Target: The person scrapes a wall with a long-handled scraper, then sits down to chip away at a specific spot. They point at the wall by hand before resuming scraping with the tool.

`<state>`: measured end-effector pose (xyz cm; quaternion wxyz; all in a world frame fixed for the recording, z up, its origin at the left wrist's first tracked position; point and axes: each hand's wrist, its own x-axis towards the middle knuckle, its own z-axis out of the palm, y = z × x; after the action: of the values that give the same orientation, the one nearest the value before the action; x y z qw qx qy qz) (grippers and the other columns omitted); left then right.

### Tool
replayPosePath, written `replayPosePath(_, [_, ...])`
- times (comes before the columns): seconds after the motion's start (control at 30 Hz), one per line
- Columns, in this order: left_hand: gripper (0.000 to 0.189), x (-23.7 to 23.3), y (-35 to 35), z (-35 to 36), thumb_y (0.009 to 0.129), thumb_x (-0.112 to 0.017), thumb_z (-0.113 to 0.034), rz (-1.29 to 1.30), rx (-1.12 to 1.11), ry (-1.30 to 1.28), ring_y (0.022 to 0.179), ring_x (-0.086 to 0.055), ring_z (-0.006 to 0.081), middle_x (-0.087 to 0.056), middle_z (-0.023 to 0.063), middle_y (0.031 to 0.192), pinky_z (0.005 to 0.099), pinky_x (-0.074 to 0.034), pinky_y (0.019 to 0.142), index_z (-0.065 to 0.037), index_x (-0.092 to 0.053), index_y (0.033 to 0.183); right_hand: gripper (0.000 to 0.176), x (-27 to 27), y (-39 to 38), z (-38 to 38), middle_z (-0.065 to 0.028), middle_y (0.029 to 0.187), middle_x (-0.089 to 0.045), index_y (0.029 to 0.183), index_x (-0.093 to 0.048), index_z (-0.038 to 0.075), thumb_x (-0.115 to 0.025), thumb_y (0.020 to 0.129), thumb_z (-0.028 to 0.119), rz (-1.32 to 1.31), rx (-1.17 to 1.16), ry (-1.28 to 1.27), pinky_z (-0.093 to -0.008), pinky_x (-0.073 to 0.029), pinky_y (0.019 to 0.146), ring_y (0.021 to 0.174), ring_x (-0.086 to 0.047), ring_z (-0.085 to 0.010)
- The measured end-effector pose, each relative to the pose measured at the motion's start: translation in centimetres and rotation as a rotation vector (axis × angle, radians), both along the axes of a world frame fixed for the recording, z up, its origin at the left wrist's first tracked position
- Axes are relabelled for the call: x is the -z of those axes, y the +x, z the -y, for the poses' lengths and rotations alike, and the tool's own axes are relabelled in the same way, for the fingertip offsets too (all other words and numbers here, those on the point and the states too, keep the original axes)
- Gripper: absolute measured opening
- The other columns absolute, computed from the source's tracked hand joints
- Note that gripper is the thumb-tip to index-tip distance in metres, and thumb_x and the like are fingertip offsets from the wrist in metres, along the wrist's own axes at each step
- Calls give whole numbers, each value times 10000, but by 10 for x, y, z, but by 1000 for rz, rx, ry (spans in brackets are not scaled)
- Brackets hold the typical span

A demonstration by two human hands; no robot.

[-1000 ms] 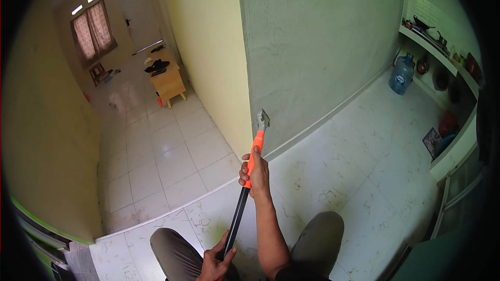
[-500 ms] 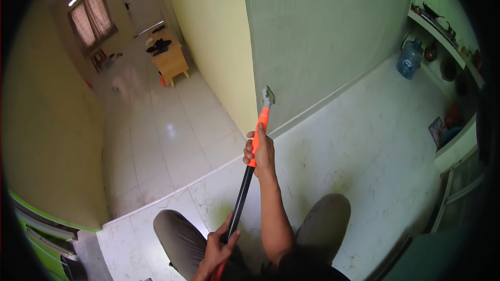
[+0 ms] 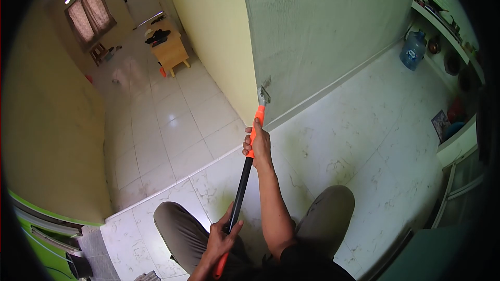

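Observation:
A long-handled scraper with a black pole and orange grips slants up from my lap to the wall corner. Its metal head is at the grey-green wall, close to the edge where the wall turns yellow. A small dark rough patch shows on the wall just above the head. High on the pole, my right hand wraps round the upper orange grip, thumb along it. My left hand closes round the lower pole, above the red-orange end, between my knees.
A raised tile edge divides the near floor from the left room. A wooden table with dark items stands there. To the right are a blue water jug and a shelf with pans. A green cabinet is at lower left.
The scraper head has shifted slightly left toward the wall's corner, uncovering the dark patch above it. Both hands keep their hold, and the view has tilted a little.

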<state>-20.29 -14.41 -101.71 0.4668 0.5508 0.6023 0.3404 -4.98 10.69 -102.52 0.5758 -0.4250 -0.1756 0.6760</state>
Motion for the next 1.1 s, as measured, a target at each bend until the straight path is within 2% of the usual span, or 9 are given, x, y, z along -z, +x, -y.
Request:
replayPosePath(0.03, [631, 1, 0, 0, 996, -701, -166, 7, -3, 4, 716, -468, 53, -622, -31, 884, 221, -457, 670, -13, -442, 1550, 577, 2, 0, -1, 4, 582, -438, 1000, -533, 39, -508, 1033, 615, -7, 1, 1, -297, -376, 417, 435, -432, -109])
replayPosePath(0.13, [640, -6, -2, -2, 1001, -704, -134, 0, 14, -86, 943, -577, 69, -695, 21, 1142, 245, -495, 897, -14, -421, 1563, 565, 1, 0, 0, 19, 617, -422, 1038, -520, 41, -505, 1036, 606, 3, -2, 1, -282, -362, 425, 461, -413, -90])
replayPosePath(0.23, [642, -10, 0, -3, 1001, -706, -134, 3, 11, -103, 954, -586, 76, -702, 33, 1153, 252, -496, 912, -21, -420, 1565, 568, 3, 1, -1, 19, 617, -424, 1037, -523, 42, -509, 1033, 610, -3, -1, 3, -282, -363, 423, 460, -416, -91])
replayPosePath(0.43, [658, -12, 2, -6, 994, -713, -170, -34, 3, -127, 841, -537, 64, -700, 11, 970, 240, -486, 825, -34, -422, 1568, 565, 14, 0, -6, 18, 618, -429, 1038, -530, 51, -520, 1026, 616, -22, -8, -17, -283, -364, 425, 460, -420, -91])
replayPosePath(0.53, [641, -14, 3, -7, 996, -707, -192, -67, 12, -80, 823, -574, 80, -715, 46, 1016, 262, -511, 789, -16, -439, 1551, 562, 18, 0, -7, 22, 619, -428, 1036, -531, 57, -526, 1022, 619, -37, -10, -58, -283, -362, 427, 461, -420, -90])
replayPosePath(0.83, [646, -19, 4, -10, 1000, -702, -227, -96, 12, -146, 940, -635, 117, -749, 156, 1144, 302, -521, 894, -20, -437, 1552, 550, 22, 0, -8, 28, 622, -415, 1033, -528, 71, -528, 1020, 620, -60, -17, -75, -278, -353, 426, 460, -404, -83])
replayPosePath(0.93, [658, -8, 4, -9, 1001, -702, -200, -81, 9, -40, 834, -532, 72, -697, 45, 899, 261, -488, 835, -41, -416, 1572, 555, 23, 0, -8, 31, 621, -408, 1033, -524, 72, -533, 1015, 627, -63, -21, -77, -276, -351, 426, 459, -400, -82])
replayPosePath(1.03, [655, -5, 3, -9, 1002, -700, -187, -72, 8, -26, 880, -553, 76, -709, 58, 959, 262, -488, 885, -30, -414, 1570, 560, 23, 0, -9, 30, 622, -410, 1032, -523, 71, -543, 1009, 631, -72, -20, -73, -276, -349, 425, 458, -398, -82])
replayPosePath(1.1, [642, -8, 5, -8, 1016, -681, -207, -73, 12, -20, 833, -540, 70, -682, 35, 901, 256, -489, 817, -23, -412, 1569, 562, 20, 0, -7, 28, 623, -411, 1035, -525, 69, -537, 1010, 631, -66, -21, -62, -276, -349, 426, 460, -397, -82])
